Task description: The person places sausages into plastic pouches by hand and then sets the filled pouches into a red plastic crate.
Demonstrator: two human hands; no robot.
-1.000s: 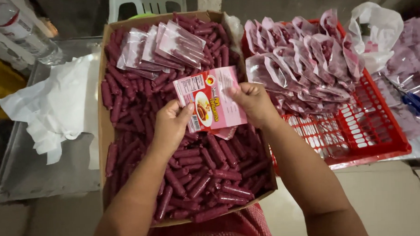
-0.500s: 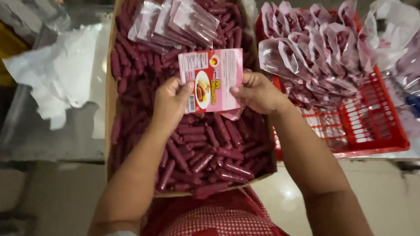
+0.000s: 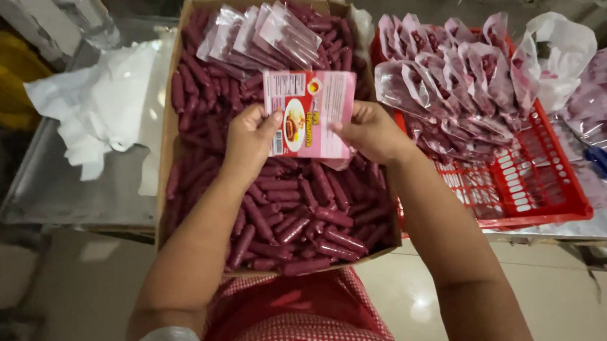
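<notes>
1. The left hand [image 3: 248, 140] and right hand [image 3: 368, 131] each pinch a side edge of a flat pink printed pouch [image 3: 309, 114], fingers closed on it, holding it above the middle of the cardboard box [image 3: 164, 189].
2. The box is filled with dark red wrapped sausage sticks [image 3: 305, 217]; a stack of clear filled pouches [image 3: 258, 34] lies at its far edge.
3. The red plastic basket [image 3: 546, 195], just right of the box, holds more filled pouches [image 3: 448, 85] in its far half.
4. White paper [image 3: 99, 110] lies on a metal tray [image 3: 55, 192] left of the box.
</notes>
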